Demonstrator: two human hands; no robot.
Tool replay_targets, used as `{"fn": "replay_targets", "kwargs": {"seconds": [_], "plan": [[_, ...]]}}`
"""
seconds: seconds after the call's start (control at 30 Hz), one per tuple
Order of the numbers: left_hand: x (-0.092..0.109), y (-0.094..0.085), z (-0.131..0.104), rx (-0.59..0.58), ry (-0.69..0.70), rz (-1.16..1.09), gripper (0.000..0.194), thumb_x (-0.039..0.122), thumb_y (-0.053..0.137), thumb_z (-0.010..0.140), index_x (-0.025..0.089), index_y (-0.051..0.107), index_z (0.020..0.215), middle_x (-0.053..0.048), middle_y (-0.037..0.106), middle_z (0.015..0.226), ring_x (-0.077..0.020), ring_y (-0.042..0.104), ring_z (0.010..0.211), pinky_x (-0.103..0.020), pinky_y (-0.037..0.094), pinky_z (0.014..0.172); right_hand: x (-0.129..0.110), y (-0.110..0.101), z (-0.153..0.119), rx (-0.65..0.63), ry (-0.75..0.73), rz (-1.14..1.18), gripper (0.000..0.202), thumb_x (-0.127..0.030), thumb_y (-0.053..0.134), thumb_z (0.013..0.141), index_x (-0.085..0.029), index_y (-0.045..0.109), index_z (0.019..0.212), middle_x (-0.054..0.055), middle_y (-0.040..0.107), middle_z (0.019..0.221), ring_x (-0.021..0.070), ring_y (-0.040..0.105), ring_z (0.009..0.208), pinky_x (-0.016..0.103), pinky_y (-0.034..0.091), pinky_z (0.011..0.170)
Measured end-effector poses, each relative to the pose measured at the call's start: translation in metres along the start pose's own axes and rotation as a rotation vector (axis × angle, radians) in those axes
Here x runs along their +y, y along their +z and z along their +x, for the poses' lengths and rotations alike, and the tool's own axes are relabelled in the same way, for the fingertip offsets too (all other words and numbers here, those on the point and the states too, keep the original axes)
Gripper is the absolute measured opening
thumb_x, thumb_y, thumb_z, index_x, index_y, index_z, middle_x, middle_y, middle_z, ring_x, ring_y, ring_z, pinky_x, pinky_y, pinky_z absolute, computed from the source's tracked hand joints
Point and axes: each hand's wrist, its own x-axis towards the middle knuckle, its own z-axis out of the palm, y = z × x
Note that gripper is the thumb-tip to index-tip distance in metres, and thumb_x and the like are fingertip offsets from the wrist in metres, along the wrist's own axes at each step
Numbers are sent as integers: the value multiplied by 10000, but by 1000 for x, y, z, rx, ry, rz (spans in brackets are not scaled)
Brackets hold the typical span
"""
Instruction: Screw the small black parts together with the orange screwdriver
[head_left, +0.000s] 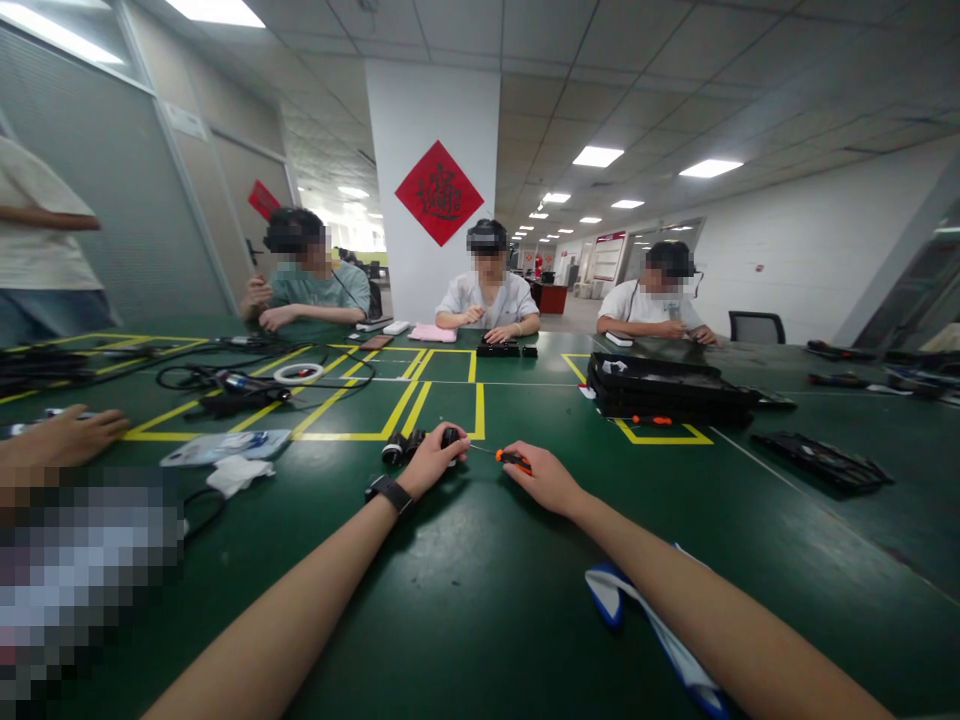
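Note:
My left hand (pixel 429 462), with a black band on its wrist, is closed around a small black part (pixel 450 437) just above the green table. Its exact kind is too small to make out. More black round pieces (pixel 394 450) lie beside that hand on its left; whether they join the held part I cannot tell. In my right hand (pixel 551 480) is a screwdriver (pixel 514 461) with an orange and black handle, gripped by closed fingers. Its thin shaft points left toward the black part, and whether the tip touches it is unclear.
A stack of black trays (pixel 667 385) stands right of centre, with an orange tool (pixel 651 420) in front. A black frame (pixel 821 462) lies farther right. Cables (pixel 225 380) and a white tissue (pixel 240 475) are on the left. A lanyard (pixel 660 630) lies under my right forearm. Co-workers sit opposite.

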Motion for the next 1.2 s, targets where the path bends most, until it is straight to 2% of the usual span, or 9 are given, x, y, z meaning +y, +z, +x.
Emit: {"fn": "replay_targets", "kwargs": {"seconds": [0.13, 0.4, 0.6, 0.73, 0.83, 0.93, 1.2], "plan": [[1, 1, -1, -1, -11, 14, 317, 428, 538, 688, 169, 524, 870, 3, 569, 704, -131, 570, 647, -242, 425, 596, 0, 1, 1, 13, 4, -3, 248, -275, 375, 868, -174, 581, 963, 48, 587, 913, 146, 521, 852, 273, 381, 778], [-2, 0, 1, -9, -14, 12, 305, 430, 535, 696, 177, 520, 865, 12, 567, 693, -122, 566, 631, -229, 414, 581, 2, -1, 0, 87, -49, -8, 191, -229, 533, 781, -206, 554, 970, 35, 505, 942, 141, 500, 840, 283, 393, 787], [1, 1, 0, -10, -8, 43, 306, 433, 528, 693, 172, 531, 853, 11, 575, 668, -122, 554, 611, -231, 410, 574, 4, 6, 2, 124, 10, -6, 265, -246, 516, 785, -191, 525, 1044, 56, 477, 999, 147, 493, 884, 300, 387, 832], [0, 1, 0, -4, 5, 62, 294, 425, 536, 690, 177, 541, 847, 15, 579, 647, -122, 552, 615, -229, 406, 581, 8, 7, 3, 116, 8, 7, 188, -237, 438, 828, -178, 575, 943, 57, 492, 961, 144, 491, 885, 303, 386, 842], [-3, 0, 2, -12, -1, 70, 299, 426, 537, 691, 179, 541, 860, 16, 580, 635, -127, 555, 618, -228, 403, 570, 8, 5, 3, 124, -28, 17, 157, -218, 450, 819, -175, 583, 892, 56, 507, 948, 144, 491, 887, 301, 389, 838], [-5, -1, 2, -17, -5, 67, 305, 427, 535, 696, 180, 536, 875, 15, 584, 631, -128, 557, 621, -229, 405, 573, 7, 3, 3, 140, -40, 29, 149, -209, 488, 795, -176, 567, 917, 55, 532, 951, 154, 497, 892, 312, 392, 830], [-7, -1, 2, -16, -7, 76, 318, 442, 535, 695, 179, 534, 874, 19, 573, 607, -129, 559, 603, -229, 403, 554, 5, 3, 2, 66, 14, 48, 212, -275, 467, 824, -183, 537, 1002, 50, 584, 942, 152, 531, 880, 298, 396, 803]]}}
